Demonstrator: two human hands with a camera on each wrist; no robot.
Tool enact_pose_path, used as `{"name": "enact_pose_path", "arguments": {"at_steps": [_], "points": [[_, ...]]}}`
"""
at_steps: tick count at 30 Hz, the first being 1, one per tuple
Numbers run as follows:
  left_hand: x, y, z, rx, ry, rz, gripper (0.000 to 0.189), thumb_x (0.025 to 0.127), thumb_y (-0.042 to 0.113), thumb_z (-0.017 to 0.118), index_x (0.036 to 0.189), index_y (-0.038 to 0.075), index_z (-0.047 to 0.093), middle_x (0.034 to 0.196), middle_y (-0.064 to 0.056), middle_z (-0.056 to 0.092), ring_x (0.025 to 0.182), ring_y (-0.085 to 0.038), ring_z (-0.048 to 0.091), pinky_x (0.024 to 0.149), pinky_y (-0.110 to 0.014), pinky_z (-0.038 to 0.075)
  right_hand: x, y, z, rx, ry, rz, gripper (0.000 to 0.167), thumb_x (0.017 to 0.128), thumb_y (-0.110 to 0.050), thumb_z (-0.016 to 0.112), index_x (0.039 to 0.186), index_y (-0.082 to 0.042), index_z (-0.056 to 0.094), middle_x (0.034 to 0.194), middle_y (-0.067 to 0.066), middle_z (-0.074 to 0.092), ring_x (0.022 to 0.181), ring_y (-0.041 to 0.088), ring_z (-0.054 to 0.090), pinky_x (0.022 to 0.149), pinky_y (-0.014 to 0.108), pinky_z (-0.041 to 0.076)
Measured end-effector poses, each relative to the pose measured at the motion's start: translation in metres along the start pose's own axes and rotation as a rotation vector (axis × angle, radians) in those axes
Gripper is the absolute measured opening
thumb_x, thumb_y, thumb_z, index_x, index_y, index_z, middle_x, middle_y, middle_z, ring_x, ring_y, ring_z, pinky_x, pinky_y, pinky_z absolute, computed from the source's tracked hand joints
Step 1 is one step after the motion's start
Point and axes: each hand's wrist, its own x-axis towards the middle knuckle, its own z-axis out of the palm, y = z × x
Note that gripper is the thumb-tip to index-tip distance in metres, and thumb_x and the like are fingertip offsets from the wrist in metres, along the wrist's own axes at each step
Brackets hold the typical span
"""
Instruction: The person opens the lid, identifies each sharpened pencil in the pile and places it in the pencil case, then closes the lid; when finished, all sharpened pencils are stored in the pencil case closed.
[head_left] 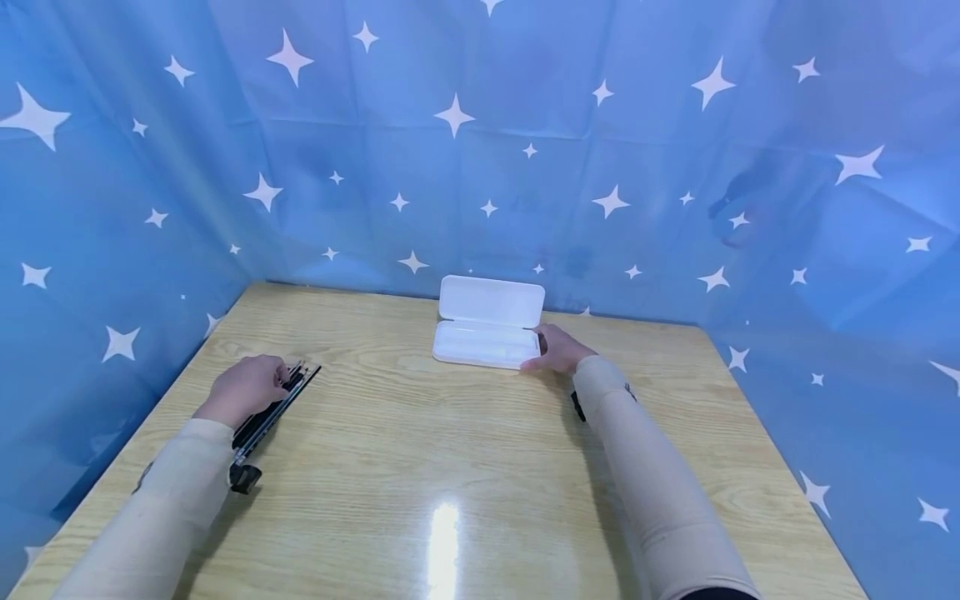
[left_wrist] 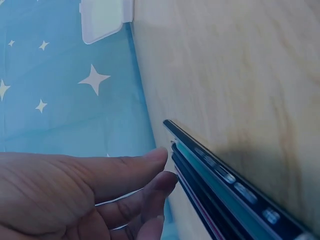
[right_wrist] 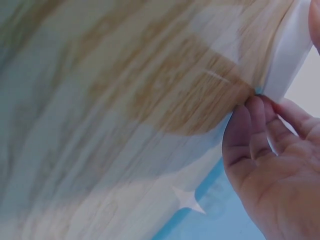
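Several pencils (head_left: 279, 408), dark and teal, lie side by side in a bundle at the left of the table. My left hand (head_left: 247, 388) is over them with the fingers bent loosely. In the left wrist view its thumb and fingertips come up close beside the pencils (left_wrist: 220, 185), not wrapped round them; whether they touch cannot be made out. A shallow white pencil case (head_left: 486, 343) stands at the back with its hinged lid (head_left: 491, 300) raised. My right hand (head_left: 558, 348) grips the case's right end, thumb at the front and fingers behind.
The wooden table (head_left: 390, 458) ends at the back against a blue curtain (head_left: 525, 175) with white stars, which also hangs along both sides. Light reflects off the table's front middle. Black wrist devices (head_left: 244, 478) sit at both cuffs.
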Motion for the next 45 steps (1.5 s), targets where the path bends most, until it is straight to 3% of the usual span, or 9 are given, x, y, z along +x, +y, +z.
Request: {"name": "enact_pose_path", "arguments": {"at_steps": [8,15,27,34,40,45], "points": [[-0.002,-0.007,0.006,-0.016,-0.005,0.004,0.015,0.091,0.003,0.069,0.103,-0.005,0.066,0.095,-0.015,0.067,0.083,-0.027,0.062,0.074,-0.048,0.053,0.0,0.0,0.001,0.012,0.007,-0.002,0.072,0.086,-0.037,0.083,0.137,0.001,0.049,0.124,0.017,0.053,0.108,0.029,0.049,0.094,0.046,0.043],[-0.004,-0.004,0.008,0.024,-0.017,-0.04,0.012,0.09,0.005,0.07,0.102,0.003,0.066,0.096,-0.012,0.067,0.081,-0.027,0.061,0.068,-0.049,0.051,0.0,-0.001,0.001,0.01,0.006,-0.008,0.071,0.087,-0.038,0.082,0.137,0.0,0.049,0.125,0.017,0.053,0.108,0.028,0.05,0.093,0.046,0.043],[-0.004,0.003,0.01,0.022,-0.017,0.037,0.007,0.093,0.002,0.066,0.1,0.001,0.067,0.092,-0.011,0.066,0.082,-0.025,0.061,0.073,-0.047,0.052,0.0,0.002,0.003,0.04,0.026,-0.034,0.059,0.087,-0.033,0.083,0.126,-0.001,0.053,0.114,0.015,0.054,0.098,0.028,0.048,0.085,0.044,0.041],[-0.004,-0.002,0.013,0.007,-0.021,0.07,0.01,0.091,0.003,0.069,0.1,0.001,0.066,0.094,-0.011,0.068,0.083,-0.026,0.064,0.073,-0.047,0.053,0.0,0.0,0.004,0.036,0.016,-0.022,0.082,0.088,-0.038,0.081,0.147,0.001,0.041,0.139,0.021,0.047,0.126,0.035,0.047,0.106,0.052,0.041],[-0.005,-0.003,0.009,-0.006,0.001,0.036,0.013,0.091,0.008,0.07,0.099,-0.001,0.065,0.089,-0.01,0.064,0.078,-0.025,0.059,0.071,-0.047,0.051,0.0,0.002,0.003,0.05,0.016,-0.033,0.064,0.087,-0.035,0.083,0.132,-0.001,0.051,0.12,0.017,0.051,0.103,0.029,0.047,0.088,0.045,0.042],[0.0,-0.004,0.013,0.001,-0.008,0.047,0.017,0.089,0.007,0.072,0.1,-0.004,0.067,0.092,-0.013,0.068,0.082,-0.027,0.064,0.075,-0.049,0.053,0.0,0.004,0.002,0.048,0.013,-0.038,0.069,0.088,-0.036,0.082,0.137,0.0,0.048,0.12,0.017,0.051,0.103,0.029,0.047,0.087,0.045,0.041]]}}
